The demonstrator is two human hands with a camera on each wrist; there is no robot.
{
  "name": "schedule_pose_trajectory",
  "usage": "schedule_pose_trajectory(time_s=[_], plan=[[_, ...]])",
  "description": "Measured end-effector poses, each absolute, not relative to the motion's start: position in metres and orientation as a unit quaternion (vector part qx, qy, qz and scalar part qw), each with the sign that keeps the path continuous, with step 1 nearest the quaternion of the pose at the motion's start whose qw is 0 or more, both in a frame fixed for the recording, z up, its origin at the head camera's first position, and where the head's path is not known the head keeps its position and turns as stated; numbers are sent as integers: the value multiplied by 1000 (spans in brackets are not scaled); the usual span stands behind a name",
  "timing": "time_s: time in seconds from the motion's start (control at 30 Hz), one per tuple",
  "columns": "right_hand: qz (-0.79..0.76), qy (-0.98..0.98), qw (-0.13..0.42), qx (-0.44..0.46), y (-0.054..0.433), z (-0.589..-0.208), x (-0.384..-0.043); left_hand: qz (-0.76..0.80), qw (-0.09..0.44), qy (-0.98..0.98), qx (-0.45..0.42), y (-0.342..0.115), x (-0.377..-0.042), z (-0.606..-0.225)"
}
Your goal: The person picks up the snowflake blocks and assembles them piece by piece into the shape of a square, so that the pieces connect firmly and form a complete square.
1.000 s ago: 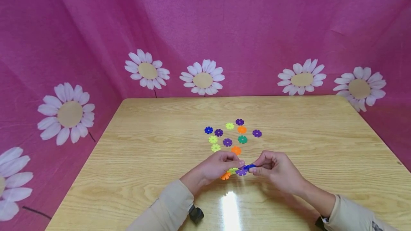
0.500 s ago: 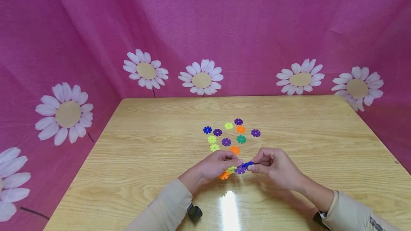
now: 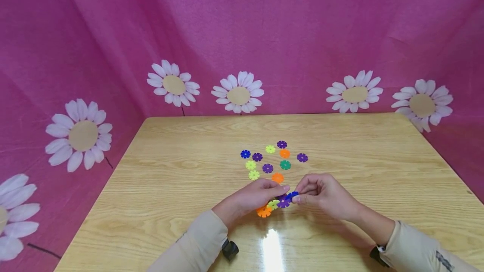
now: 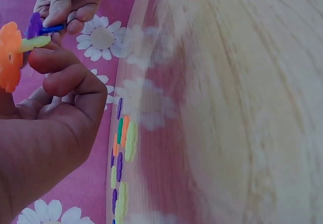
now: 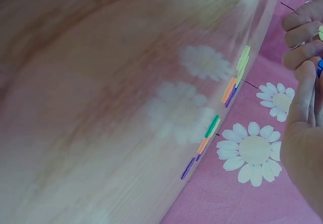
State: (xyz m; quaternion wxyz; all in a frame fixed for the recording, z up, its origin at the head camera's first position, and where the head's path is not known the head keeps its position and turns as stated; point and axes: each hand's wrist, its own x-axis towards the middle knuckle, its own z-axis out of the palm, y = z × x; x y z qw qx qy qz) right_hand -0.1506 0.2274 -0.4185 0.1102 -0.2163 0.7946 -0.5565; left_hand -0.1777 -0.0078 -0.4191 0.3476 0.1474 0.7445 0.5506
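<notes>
Notched flower-shaped plastic discs are joined in a short chain between both hands, above the table. It runs from an orange disc point(image 3: 264, 211) through a yellow-green disc point(image 3: 272, 204) and a purple disc point(image 3: 283, 202) to a blue disc point(image 3: 291, 195). My left hand point(image 3: 252, 196) holds the chain around the yellow-green part, fingers curled in the left wrist view. Thumb and fingertips of my right hand point(image 3: 329, 196) pinch the blue disc, which meets the purple disc's edge. In the right wrist view, the right hand point(image 5: 305, 118) mostly hides the chain.
Several loose discs lie flat beyond the hands, among them a green disc point(image 3: 285, 165), an orange disc point(image 3: 277, 178) and a dark blue disc point(image 3: 245, 154). They rest on a wooden table point(image 3: 170, 171). Behind it hangs a pink cloth point(image 3: 295, 41) with printed daisies.
The chain has tilted, its orange end dropping slightly and the purple disc showing more of its face. The left thumb reaches a little farther right. The right hand keeps its pinch on the blue disc.
</notes>
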Motion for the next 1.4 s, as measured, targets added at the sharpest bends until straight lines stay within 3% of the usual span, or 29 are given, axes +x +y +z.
schedule_pose_trajectory(time_s=[0.27, 0.77, 1.23, 1.4], plan=[[-562, 787, 114, -227, 226, -420, -151, 550, 376, 724, 179, -6, -177, -417], [-509, 812, 123, -258, 239, -420, -162, 566, 370, 717, 168, -5, -174, -420], [-271, 936, 3, -226, 255, -421, -201, 540, 378, 733, 166, -7, -175, -420], [-241, 949, -10, -206, 257, -424, -219, 544, 382, 729, 163, -8, -174, -420]])
